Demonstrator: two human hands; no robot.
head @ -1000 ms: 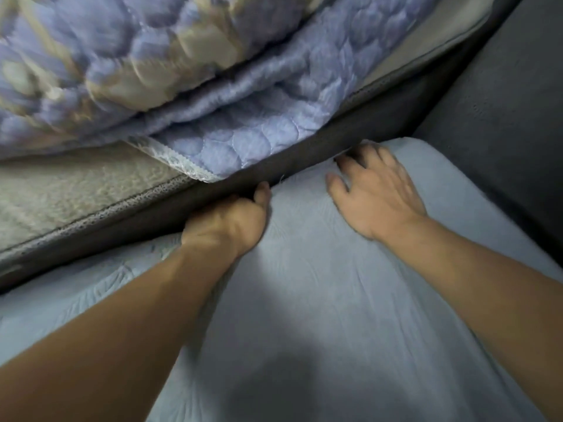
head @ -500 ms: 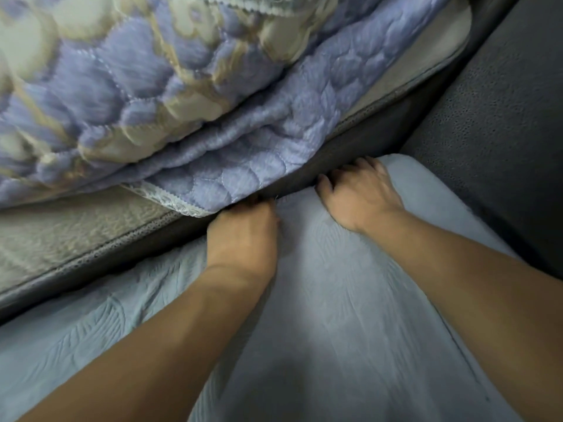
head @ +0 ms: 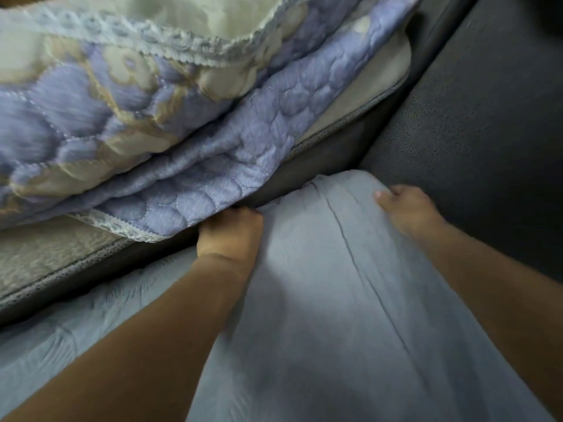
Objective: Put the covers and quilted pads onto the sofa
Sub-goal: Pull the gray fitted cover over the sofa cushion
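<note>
2 bare forearms reach forward over a pale blue cover (head: 320,300) that lies spread across the sofa seat, with a long crease running up its middle toward the far edge. At that far edge the left hand (head: 230,236) has its fingers curled down into the gap between the seat and the dark grey back of the sofa (head: 323,156); whether they hold the cover there cannot be told, since the fingertips are hidden. The right hand (head: 408,205) grips the cover's far right corner, fingers curled round a raised fold of cloth, just beside the dark armrest (head: 487,132). Beyond the gap, a beige pad (head: 45,260) lies along the higher surface, and a lilac-and-cream quilted pad (head: 152,123) with lace trim is heaped on it, 1 corner hanging over the left hand.
</note>
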